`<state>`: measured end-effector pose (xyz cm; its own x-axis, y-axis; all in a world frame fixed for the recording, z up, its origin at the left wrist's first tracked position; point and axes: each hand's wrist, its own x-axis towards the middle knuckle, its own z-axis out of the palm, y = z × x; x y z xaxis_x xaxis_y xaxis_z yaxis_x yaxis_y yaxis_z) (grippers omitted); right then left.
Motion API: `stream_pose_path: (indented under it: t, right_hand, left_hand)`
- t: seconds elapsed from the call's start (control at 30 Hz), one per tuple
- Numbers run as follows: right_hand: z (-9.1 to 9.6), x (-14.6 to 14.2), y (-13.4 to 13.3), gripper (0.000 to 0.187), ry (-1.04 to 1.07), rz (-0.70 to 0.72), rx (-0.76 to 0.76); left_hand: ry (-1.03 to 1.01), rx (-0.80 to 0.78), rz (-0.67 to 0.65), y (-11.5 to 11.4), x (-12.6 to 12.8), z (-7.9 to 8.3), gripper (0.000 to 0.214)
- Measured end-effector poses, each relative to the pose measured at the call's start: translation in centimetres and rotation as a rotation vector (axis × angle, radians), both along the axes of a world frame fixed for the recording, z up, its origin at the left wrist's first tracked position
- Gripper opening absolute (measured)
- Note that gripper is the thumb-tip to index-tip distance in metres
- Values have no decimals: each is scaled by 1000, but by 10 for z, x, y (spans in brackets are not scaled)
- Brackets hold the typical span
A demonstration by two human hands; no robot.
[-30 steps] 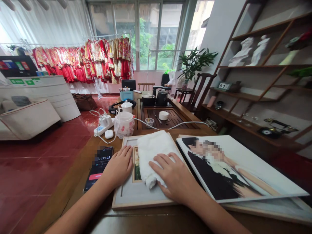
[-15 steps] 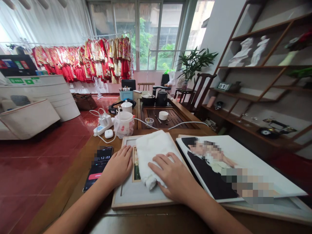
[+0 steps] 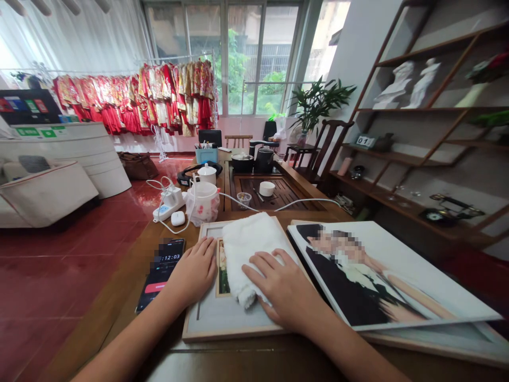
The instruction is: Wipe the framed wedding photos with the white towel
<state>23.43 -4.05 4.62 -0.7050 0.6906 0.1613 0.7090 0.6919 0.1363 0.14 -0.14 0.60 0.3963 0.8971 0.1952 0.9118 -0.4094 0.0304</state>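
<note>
A wood-framed picture [image 3: 222,321] lies flat on the wooden table [image 3: 119,302] in front of me. A folded white towel [image 3: 248,241] rests on its glass. My right hand [image 3: 282,289] lies flat on the near end of the towel, fingers spread. My left hand [image 3: 193,273] presses flat on the frame's left side, fingers stretched out, holding nothing. A large printed portrait [image 3: 397,270] lies on another frame just to the right.
A phone [image 3: 161,273] showing a timer lies left of the frame. Behind it are a floral cup [image 3: 203,204], a power strip with cables [image 3: 169,204], a tea tray [image 3: 262,191] with kettles, and shelves [image 3: 417,154] on the right. Red garments [image 3: 135,98] hang by the window.
The towel under my right hand shifted slightly left. My left hand has stayed in place on the frame.
</note>
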Motion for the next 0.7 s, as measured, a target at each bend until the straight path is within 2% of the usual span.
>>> stream_pose_path:
  t: [0.1,0.27,0.33,0.5,0.57,0.7]
  right_hand:
    - [1,-1,0,47,-9,35,-7]
    - [3,-1,-2,51,-6,189,-46]
    - [3,-1,-1,50,3,170,-42]
    - [-2,2,4,43,14,-5,3]
    - [-3,2,5,44,9,-7,9]
    - [-2,0,3,49,-19,79,-12]
  left_hand:
    - [5,-2,2,0,0,2,46]
    - [16,3,-24,0,0,3,45]
    - [21,-1,-18,0,0,2,45]
    - [24,-12,0,3,1,-1,48]
    - [20,-14,1,3,2,-1,48]
    - [14,-5,2,3,2,0,47]
